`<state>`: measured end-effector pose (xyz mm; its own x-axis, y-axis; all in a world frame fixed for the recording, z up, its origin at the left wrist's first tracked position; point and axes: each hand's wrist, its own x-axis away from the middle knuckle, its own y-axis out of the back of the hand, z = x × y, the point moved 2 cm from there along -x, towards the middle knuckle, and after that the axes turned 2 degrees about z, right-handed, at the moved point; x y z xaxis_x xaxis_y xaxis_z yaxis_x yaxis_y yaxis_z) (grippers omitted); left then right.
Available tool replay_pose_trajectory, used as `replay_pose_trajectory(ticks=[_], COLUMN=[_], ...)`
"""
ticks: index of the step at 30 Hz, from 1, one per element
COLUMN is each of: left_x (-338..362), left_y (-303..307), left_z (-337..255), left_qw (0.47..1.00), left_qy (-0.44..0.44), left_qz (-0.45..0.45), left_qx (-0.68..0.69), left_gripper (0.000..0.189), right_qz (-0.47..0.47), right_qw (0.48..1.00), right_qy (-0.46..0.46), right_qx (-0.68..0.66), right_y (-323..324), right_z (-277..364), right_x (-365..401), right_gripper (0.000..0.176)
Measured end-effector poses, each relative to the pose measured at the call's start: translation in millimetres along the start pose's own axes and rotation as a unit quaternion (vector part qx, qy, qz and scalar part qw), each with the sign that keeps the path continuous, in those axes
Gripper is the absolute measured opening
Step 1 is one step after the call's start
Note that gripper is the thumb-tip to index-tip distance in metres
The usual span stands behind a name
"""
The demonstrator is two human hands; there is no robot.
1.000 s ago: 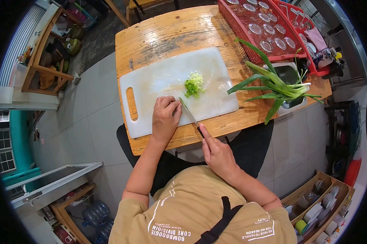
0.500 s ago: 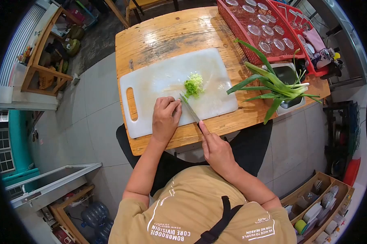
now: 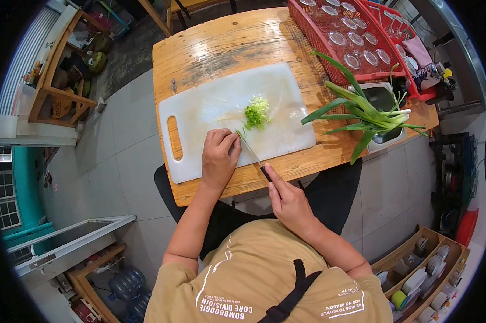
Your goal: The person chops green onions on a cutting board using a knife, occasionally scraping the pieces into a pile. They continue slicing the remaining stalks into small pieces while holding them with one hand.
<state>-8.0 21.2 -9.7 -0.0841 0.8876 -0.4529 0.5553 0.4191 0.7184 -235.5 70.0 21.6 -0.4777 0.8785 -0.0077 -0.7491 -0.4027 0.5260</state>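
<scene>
A white cutting board lies on a wooden table. My left hand rests curled on the board's near edge, pressing down a green onion stalk that is mostly hidden under its fingers. My right hand grips the dark handle of a knife, whose blade lies against the left fingertips. A small pile of chopped green onion sits just beyond the blade.
A bunch of whole green onions lies across a metal container at the table's right end. Two red racks of glasses stand behind it. Wooden shelves stand far left; a box of crockery sits bottom right.
The knife rocked up and forward half a second ago and has come back down beside the left fingertips. My left hand has hardly moved.
</scene>
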Motion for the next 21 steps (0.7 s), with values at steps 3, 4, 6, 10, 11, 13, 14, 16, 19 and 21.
replay_pose_trajectory(ticks=[3,4,6,10,11,13,14,16,19,21], left_x=[0,0,-1,-1,-1,-2,-2,-2,-2,-3], left_y=[0,0,0,0,0,0,0,0,0,1], left_z=[0,-1,-1,-1,0,0,0,0,-1,-1], left_qw=[1.000,1.000,1.000,1.000,1.000,1.000,1.000,1.000,1.000,1.000], left_qy=[-0.002,-0.001,0.001,-0.003,-0.005,-0.009,-0.014,-0.012,-0.012,-0.014], left_qz=[-0.002,-0.003,-0.003,-0.004,-0.003,-0.008,-0.012,-0.007,-0.006,-0.010], left_qx=[-0.003,-0.002,0.000,0.000,-0.002,0.002,0.007,0.008,0.008,0.005], left_gripper=[0.014,0.014,0.013,0.011,0.011,0.012,0.014,0.014,0.014,0.014], right_qz=[-0.006,-0.001,0.005,0.027,0.028,0.040,0.040,0.011,0.028,0.030], right_qw=[1.000,1.000,1.000,0.998,0.998,0.997,0.997,0.997,0.995,0.994], right_qy=[-0.001,-0.007,-0.002,-0.012,-0.012,-0.017,-0.018,0.014,-0.004,-0.001], right_qx=[0.000,0.003,0.018,0.046,0.046,0.065,0.064,0.080,0.099,0.106], right_y=[1,2,1,3,3,0,-3,-9,-10,-7], right_z=[2,2,-2,-1,0,0,0,-1,1,0], right_x=[-1,-1,-1,-1,-2,-4,-7,-12,-10,-2], right_gripper=[0.054,0.054,0.057,0.062,0.062,0.065,0.065,0.066,0.066,0.067])
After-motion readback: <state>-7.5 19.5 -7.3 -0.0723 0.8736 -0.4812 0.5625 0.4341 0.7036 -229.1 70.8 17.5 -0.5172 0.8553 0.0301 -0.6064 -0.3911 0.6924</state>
